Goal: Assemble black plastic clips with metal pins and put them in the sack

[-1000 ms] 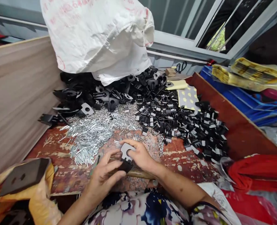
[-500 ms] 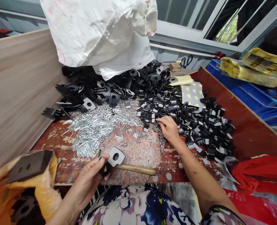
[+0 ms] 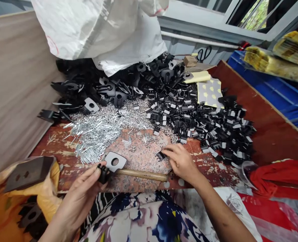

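My left hand [image 3: 87, 183] grips a black plastic clip part with a flat grey plate [image 3: 115, 162] that has a round hole. Between the fingers of my right hand [image 3: 180, 160] is a small black clip piece [image 3: 160, 155], held over the stone slab [image 3: 138, 151]. A hammer lies on the slab, its wooden handle [image 3: 143, 174] showing and its head hidden behind the held part. Beyond my right hand spreads a heap of small black clip pieces [image 3: 189, 117]. Silver pins [image 3: 95, 137] are piled on the left, with a few loose ones on the slab.
Larger black parts [image 3: 73, 87] are heaped at the back, under a white sack [image 3: 100, 30]. A yellow-dotted sticker sheet [image 3: 210, 92] lies on the small pieces. Scissors [image 3: 204, 53] stand at the back wall. Wooden boards [image 3: 259, 124] edge the bench, and an orange bag [image 3: 45, 191] sits at left.
My right hand has drawn back from the heap toward me, bringing a small black clip piece over the slab. My left hand has turned the part it holds, showing its black end.
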The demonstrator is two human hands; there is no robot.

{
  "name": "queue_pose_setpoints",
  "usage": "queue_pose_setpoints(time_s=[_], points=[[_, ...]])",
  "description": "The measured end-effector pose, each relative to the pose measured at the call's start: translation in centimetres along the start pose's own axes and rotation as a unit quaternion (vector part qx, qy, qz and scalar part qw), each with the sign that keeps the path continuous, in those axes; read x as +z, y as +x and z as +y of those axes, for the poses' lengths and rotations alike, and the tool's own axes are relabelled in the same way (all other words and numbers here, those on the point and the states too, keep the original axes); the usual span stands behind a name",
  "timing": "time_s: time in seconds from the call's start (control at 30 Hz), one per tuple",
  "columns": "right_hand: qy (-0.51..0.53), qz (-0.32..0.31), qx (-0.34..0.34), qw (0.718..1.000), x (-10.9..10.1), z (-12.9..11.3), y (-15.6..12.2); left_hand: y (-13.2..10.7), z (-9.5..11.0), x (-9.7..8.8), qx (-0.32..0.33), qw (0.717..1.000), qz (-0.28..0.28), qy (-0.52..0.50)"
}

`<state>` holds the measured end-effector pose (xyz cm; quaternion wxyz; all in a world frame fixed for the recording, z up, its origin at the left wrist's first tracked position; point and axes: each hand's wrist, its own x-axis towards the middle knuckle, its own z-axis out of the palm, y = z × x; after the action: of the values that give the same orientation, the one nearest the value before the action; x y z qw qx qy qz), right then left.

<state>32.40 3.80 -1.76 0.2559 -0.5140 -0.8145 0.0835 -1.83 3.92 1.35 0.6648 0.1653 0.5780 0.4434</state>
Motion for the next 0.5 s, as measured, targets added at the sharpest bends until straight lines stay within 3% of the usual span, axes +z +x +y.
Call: queue_pose_setpoints(time_s=[0.07,0.13,0.27,0.4,0.5], points=[[-0.015,-0.053,-0.051,0.997,0.0,-0.4,0.2,0.1,-0.2,0.4,0.011,1.000,0.003,0.017],[-0.040,-0.058,-0.055,0.996,0.8,-0.9,0.4,0.3,-0.6,1.2,0.027,0.998,-0.043,0.048],[-0.033,0.020,0.025,0.999,2.2,-1.5,1.1,0.4,-1.2,3.5,0.053,0.978,-0.161,0.121],[0.113,0.125,0.109,0.980,1.6,-2.9,2.2,0.5,-1.5,5.4,0.081,0.971,-0.171,0.149],[0.189,0.183,0.113,0.958,1.2,-5.2,3.1,0.1,-2.0,6.4,0.071,0.971,-0.190,0.130]])
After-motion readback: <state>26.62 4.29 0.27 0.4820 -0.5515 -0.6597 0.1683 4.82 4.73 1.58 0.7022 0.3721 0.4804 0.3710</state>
